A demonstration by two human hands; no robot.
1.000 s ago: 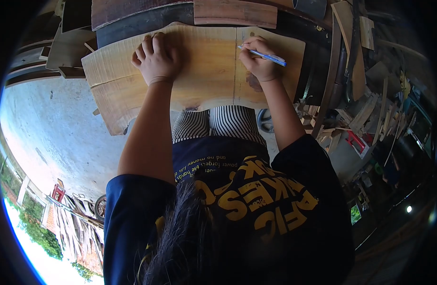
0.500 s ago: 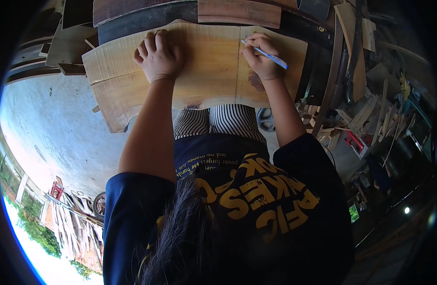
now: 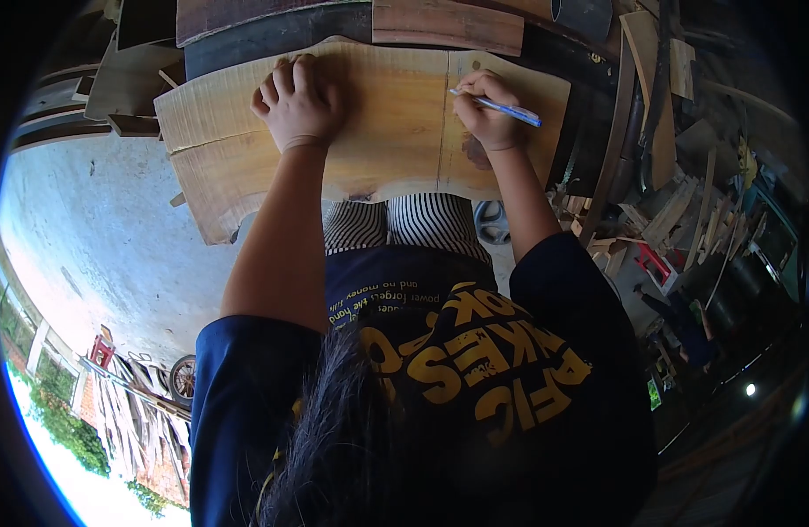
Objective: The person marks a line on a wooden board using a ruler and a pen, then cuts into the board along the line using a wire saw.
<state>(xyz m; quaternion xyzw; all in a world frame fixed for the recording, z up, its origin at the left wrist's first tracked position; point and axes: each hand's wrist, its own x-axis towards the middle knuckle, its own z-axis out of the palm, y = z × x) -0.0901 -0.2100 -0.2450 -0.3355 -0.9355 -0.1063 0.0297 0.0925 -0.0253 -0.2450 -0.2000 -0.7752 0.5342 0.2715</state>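
Note:
A wide wooden board (image 3: 387, 114) with wavy long edges lies across in front of me, above my lap. On its left part rests my left hand (image 3: 301, 104), palm down, fingers somewhat bent and apart, holding nothing. My right hand (image 3: 491, 112) is at the board's right part, fingers closed round a blue pen (image 3: 515, 111). The pen's tip is close to a dark line that runs across the board. Right of that line, a dark knot shows partly beside my right wrist.
Dark planks and a reddish-brown plank (image 3: 447, 25) lie beyond the board. Wood scraps (image 3: 668, 211) and a red object (image 3: 655, 263) are at the right. A wheel (image 3: 183, 379) and a stack of wood strips stand at the lower left. Another person (image 3: 686, 321) is partly visible far right.
My right hand, still round the pen, has shifted slightly along the line, first away from me and then a little back. The person at far right shows more. My left hand stays on the board.

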